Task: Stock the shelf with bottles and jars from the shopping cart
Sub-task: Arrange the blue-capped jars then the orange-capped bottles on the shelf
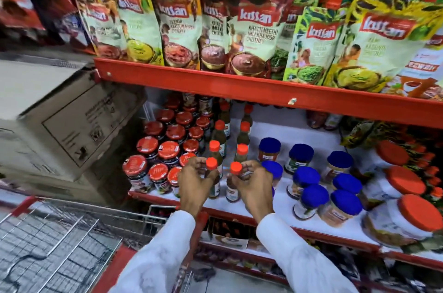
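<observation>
My left hand (193,184) grips the neck of a slim dark bottle with an orange cap (212,163). My right hand (254,184) holds a second orange-capped bottle (236,168) the same way. Both bottles stand upright at the front of the white middle shelf (282,206), at the near end of two rows of like bottles (242,150). The wire shopping cart (60,240) with red trim sits at lower left; its contents are not visible.
Red-lidded jars (169,152) crowd the shelf left of the bottles, blue-lidded jars (314,196) stand to the right, and large orange-lidded tubs (417,213) at far right. Chutney pouches (254,36) fill the red upper shelf. A cardboard box (67,122) sits left of the shelving.
</observation>
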### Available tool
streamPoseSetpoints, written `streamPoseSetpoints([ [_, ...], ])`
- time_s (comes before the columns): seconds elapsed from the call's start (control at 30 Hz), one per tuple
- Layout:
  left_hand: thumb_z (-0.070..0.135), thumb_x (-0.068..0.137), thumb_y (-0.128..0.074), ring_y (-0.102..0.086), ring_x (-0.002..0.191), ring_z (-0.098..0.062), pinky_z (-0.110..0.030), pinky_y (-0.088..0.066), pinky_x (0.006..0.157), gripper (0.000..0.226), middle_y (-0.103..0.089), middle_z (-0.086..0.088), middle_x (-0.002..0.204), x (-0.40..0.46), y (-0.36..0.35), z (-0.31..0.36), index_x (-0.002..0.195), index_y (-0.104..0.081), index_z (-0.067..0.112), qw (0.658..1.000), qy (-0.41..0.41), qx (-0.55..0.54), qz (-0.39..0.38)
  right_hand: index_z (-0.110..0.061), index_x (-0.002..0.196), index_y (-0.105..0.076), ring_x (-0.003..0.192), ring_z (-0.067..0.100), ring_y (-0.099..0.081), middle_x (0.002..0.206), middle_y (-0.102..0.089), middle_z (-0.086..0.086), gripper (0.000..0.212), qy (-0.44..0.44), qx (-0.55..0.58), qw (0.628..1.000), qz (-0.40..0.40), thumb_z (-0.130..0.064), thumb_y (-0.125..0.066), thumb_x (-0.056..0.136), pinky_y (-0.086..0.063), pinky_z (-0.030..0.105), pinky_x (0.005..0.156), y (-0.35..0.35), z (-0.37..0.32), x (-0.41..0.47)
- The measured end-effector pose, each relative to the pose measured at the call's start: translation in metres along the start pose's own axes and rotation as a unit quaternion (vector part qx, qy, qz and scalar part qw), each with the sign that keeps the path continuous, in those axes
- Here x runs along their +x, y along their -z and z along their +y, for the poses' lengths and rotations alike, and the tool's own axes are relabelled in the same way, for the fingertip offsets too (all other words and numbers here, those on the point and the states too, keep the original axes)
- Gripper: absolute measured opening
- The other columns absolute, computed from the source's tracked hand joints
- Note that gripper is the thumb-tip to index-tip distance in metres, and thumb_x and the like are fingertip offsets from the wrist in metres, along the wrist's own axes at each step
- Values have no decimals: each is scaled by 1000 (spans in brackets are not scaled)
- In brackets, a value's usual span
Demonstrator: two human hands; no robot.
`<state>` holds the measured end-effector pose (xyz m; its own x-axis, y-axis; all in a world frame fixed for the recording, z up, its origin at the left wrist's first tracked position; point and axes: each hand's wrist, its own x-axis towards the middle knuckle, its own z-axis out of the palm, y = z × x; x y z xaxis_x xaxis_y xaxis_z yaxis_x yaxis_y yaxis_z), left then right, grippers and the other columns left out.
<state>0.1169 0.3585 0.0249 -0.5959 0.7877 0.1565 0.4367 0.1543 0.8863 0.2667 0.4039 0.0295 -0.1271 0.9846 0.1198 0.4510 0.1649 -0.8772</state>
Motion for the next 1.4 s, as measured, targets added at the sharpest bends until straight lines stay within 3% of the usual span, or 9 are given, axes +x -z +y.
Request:
streamPoseSetpoints([
  [0.1,17,67,-88,-68,72,0,-12,-51,66,30,-73,11,78,7,8,-1,91,-69,23,999,21,-14,-29,-42,79,-61,68,-4,-68,74,-71,-17,36,11,9,1000,-7,-13,-82,73,-60,25,66,0,2,-2],
  [0.2,13,70,-85,-65,74,11,-5,-50,65,32,-73,16,83,9,13,-5,98,-71,22,998,1,5,-68,-34,94,-68,73,2,-70,84,-74,-11,31,8,19,999,-25,-13,-79,76,-62,32,74,-2,9,-4],
  [0.3,14,76,-81,-68,91,-2,-27,-59,82,37,-74,12,98,7,17,-8,111,-69,22,995,-12,7,-100,-26,107,-68,82,8,-70,95,-75,-8,37,9,10,1000,-22,-15,-79,74,-62,34,77,-4,13,-7],
  [0.4,22,70,-87,-67,100,-11,-33,-56,88,56,-73,6,109,2,15,-10,120,-63,21,994,-11,1,-107,-26,104,-68,79,-5,-67,91,-73,-14,37,6,1,1000,-12,-21,-85,71,-53,8,70,-6,13,-10],
  [0.47,28,63,-91,-67,95,-10,-30,-55,84,57,-74,8,103,-1,11,-10,113,-65,21,996,-4,-6,-94,-26,100,-70,77,-12,-64,85,-71,-18,33,5,0,1000,-12,-22,-86,71,-47,4,65,-7,12,-11],
  [0.7,26,68,-86,-65,75,9,-16,-50,69,23,-73,17,78,1,7,-11,85,-71,24,998,-16,17,-58,-24,94,-74,75,-10,-66,78,-72,-19,24,-7,29,999,16,-20,-85,73,-46,1,61,-6,12,-9],
  [1.0,22,69,-83,-65,73,9,-15,-52,68,22,-70,22,74,5,7,-12,80,-67,32,998,-16,26,-56,-21,93,-75,75,-8,-66,80,-74,-12,23,-7,36,999,31,-21,-85,73,-53,11,67,-7,11,-7],
  [1.13,19,70,-84,-65,76,12,-19,-55,74,27,-71,22,76,6,7,-13,87,-68,32,998,-10,23,-60,-18,91,-76,73,-6,-68,80,-76,-8,22,-4,44,999,25,-18,-87,72,-49,2,63,-6,11,-7],
  [1.4,15,72,-82,-67,82,5,-23,-55,80,29,-71,19,81,5,6,-11,95,-70,27,998,-15,22,-64,-22,90,-76,70,-7,-69,75,-73,-17,21,-5,54,999,1,-16,-86,72,-50,2,63,-3,12,-8],
])
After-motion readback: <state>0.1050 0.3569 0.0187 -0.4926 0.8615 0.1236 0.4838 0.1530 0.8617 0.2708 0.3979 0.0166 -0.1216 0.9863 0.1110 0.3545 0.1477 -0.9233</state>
